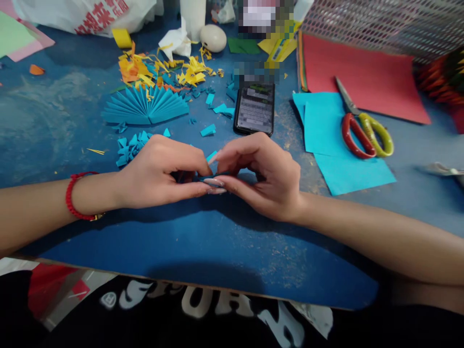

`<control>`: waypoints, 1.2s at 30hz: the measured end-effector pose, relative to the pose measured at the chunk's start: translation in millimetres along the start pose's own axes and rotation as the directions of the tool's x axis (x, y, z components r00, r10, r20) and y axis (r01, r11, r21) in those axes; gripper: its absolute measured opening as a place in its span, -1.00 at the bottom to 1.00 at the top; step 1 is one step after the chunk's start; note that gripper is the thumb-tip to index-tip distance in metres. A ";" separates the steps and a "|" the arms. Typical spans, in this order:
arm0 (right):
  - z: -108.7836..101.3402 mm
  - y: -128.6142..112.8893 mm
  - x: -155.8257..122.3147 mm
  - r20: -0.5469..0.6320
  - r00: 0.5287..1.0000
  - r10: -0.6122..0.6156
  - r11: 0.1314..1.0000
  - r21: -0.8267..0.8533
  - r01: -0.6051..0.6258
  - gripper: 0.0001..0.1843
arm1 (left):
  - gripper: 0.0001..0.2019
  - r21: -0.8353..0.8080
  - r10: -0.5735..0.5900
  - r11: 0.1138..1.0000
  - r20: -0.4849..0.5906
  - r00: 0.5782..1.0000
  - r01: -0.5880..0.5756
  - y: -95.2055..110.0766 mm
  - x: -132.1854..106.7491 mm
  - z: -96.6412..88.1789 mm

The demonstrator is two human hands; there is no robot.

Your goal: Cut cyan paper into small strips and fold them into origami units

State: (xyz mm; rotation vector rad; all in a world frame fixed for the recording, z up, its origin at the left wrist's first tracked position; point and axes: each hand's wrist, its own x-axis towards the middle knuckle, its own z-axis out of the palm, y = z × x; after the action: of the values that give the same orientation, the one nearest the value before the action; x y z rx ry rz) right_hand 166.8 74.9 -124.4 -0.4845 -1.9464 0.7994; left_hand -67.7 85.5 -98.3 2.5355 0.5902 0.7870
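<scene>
Both hands meet over the blue table (pixel 217 241), fingertips pressed together. My left hand (pixel 159 171), with a red bracelet at the wrist, pinches a small piece of blue paper (pixel 212 157) against the tabletop. My right hand (pixel 261 174) pinches the same piece from the other side; most of the paper is hidden under the fingers. Just left of the hands lies a small pile of folded blue paper pieces (pixel 130 146). Behind it sits a blue paper fan (pixel 145 107).
A phone (pixel 254 108) lies beyond the hands. Blue paper sheets (pixel 337 169) carry red and yellow-green scissors (pixel 364 128), with a red sheet (pixel 366 77) behind. Yellow and orange paper scraps (pixel 159 67), a white egg-shaped object (pixel 213 37) and a plastic bag (pixel 90 17) fill the far side.
</scene>
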 end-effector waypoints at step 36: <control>-197.7 1.2 17.3 -0.508 0.321 0.799 -0.401 -0.849 -0.345 -0.32 | -0.69 -0.521 -0.453 0.753 0.033 0.891 0.402 21.4 0.6 9.5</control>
State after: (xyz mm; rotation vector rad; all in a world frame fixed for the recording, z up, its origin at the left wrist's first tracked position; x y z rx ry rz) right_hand 332.4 152.2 -46.9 -2.8302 -2.1471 -0.1203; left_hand -55.8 65.7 -94.5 1.7804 0.8276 0.7681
